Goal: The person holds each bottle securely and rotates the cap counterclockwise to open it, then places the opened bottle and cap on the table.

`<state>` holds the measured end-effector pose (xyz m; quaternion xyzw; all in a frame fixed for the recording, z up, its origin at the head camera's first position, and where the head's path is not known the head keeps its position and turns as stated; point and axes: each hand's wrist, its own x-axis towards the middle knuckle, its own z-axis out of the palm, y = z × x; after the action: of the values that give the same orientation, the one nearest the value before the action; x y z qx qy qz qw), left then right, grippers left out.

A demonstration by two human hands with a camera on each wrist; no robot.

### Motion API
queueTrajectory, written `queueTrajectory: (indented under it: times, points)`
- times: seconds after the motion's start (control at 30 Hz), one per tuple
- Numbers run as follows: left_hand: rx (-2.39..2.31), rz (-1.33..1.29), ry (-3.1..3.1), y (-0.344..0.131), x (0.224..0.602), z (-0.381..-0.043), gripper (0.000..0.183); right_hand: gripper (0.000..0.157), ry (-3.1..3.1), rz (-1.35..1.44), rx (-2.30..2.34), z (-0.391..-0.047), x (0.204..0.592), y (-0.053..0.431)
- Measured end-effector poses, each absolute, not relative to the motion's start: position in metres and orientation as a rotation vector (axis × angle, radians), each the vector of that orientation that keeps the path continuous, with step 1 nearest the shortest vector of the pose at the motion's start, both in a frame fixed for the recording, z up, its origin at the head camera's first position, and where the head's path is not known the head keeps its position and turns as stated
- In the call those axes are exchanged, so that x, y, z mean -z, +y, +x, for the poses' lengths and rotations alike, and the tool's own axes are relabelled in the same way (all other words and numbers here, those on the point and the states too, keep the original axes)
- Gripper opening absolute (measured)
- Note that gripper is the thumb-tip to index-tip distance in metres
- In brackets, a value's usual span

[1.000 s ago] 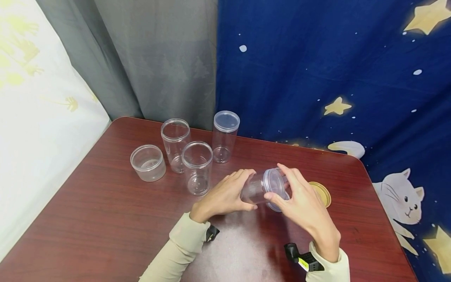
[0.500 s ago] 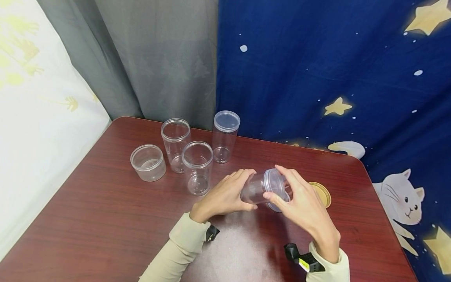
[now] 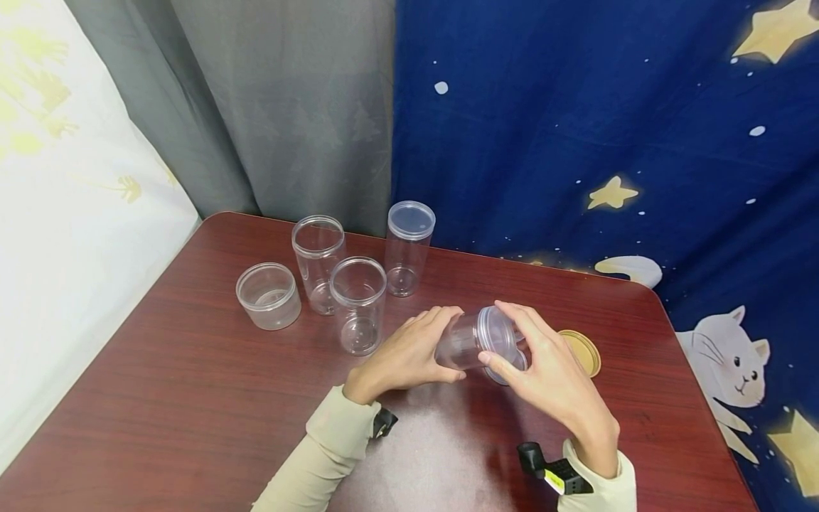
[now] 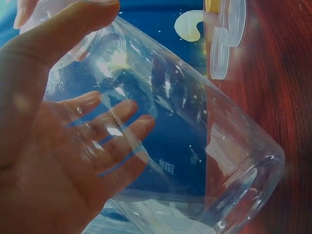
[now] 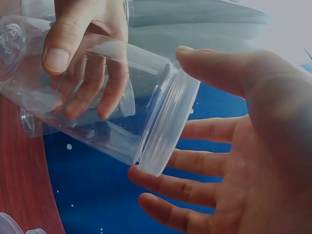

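Observation:
A clear plastic jar [image 3: 459,345] is held tilted above the table, its lidded end toward the right. My left hand [image 3: 409,352] grips the jar's body, fingers wrapped behind it and thumb in front, as the left wrist view also shows. On its mouth sits a translucent screw lid [image 5: 168,126]. My right hand [image 3: 555,370] holds that lid by its rim, with the thumb on one side and fingertips on the other. Whether the lid's thread is engaged cannot be seen.
Two lidless tall jars [image 3: 360,306] and a short tub [image 3: 270,297] stand at the left. A lidded tall jar [image 3: 409,245] stands behind. Loose clear lids [image 4: 220,53] and a gold lid [image 3: 582,353] lie right on the brown table [image 3: 211,398]. Curtains hang beyond.
My right fingertips have shifted slightly to the left around the lid's rim. The left hand and the jar have stayed nearly still.

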<state>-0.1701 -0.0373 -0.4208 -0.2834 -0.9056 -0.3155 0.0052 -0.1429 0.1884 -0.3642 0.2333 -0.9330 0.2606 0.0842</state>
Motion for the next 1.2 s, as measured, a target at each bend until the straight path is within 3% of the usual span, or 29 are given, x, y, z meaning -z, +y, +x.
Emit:
queueTrajectory:
  times: [0.53,0.97,1.2]
  points:
    - [1.016,-0.891,-2.847,-0.0380,0.4200,-0.1701,0.087,0.072,-2.772,0.781,-0.844,-0.1434,0.3648,0.1907]
    - [1.015,-0.891,-2.841,-0.0386,0.4193,-0.1705,0.087,0.089,-2.862,0.697,-0.945,-0.1421,0.3631,0.1921]
    - [0.977,-0.901,-2.825,-0.0377,0.4185,-0.1702,0.085,0.074,-2.883,0.550,-0.853,-0.1423,0.3633,0.1903]
